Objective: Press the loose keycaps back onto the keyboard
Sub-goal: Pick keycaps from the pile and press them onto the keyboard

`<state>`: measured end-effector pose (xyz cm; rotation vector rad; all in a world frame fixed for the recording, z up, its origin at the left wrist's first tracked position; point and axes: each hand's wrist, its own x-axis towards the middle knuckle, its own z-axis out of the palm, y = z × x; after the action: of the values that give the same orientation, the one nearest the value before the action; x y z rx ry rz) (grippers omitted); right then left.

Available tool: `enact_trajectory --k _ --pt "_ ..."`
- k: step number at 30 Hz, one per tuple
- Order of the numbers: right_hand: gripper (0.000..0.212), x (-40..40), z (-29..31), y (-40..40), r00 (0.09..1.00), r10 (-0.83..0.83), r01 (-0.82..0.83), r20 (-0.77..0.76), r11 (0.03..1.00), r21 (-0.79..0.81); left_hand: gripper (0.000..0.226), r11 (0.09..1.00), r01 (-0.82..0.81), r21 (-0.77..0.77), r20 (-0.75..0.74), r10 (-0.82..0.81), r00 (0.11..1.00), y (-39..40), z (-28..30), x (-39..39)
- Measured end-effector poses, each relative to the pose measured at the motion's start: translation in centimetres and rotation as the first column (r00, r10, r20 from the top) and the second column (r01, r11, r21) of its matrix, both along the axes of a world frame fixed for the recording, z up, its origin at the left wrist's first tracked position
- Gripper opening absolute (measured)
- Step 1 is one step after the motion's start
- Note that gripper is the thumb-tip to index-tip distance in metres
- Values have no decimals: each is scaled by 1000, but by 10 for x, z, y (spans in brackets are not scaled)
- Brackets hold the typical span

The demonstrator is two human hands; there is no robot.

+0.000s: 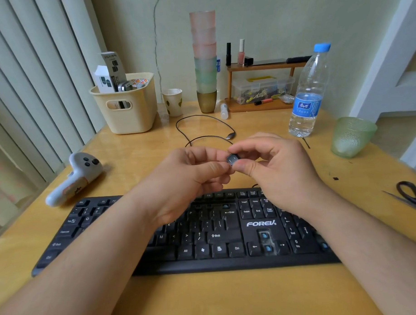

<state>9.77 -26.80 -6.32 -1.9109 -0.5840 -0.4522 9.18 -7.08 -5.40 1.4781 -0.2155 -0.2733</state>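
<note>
Yellow wooden worktop (230, 295) carries a black full-size keyboard (181, 231) beneath both hands. Left hand (186, 179), fingers curled, meets the right hand (273, 164) above the keyboard's far edge; together they pinch a small black square keycap (233, 159). Below the right hand, two arrow-key sockets (266, 242) stand bare.

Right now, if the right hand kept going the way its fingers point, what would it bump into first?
Probably the left hand. The right hand points leftward, pinching a keycap whose other side the left fingers already meet. Depth is hard to judge from one view.
</note>
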Motion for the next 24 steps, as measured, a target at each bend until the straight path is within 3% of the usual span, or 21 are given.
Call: enact_trajectory --k 5,18,24 --pt "44 -1 1 -2 999 28 -28 20 999 -27 9 1000 10 -2 17 -9 1000 -1 2 -1" --pt "45 -4 1 2 998 57 -57 -2 996 -72 4 997 -56 45 85 52 995 1 6 -2" --pt "34 -5 -1 6 991 -33 52 132 989 -139 3 990 -32 139 88 20 996 7 10 -1"
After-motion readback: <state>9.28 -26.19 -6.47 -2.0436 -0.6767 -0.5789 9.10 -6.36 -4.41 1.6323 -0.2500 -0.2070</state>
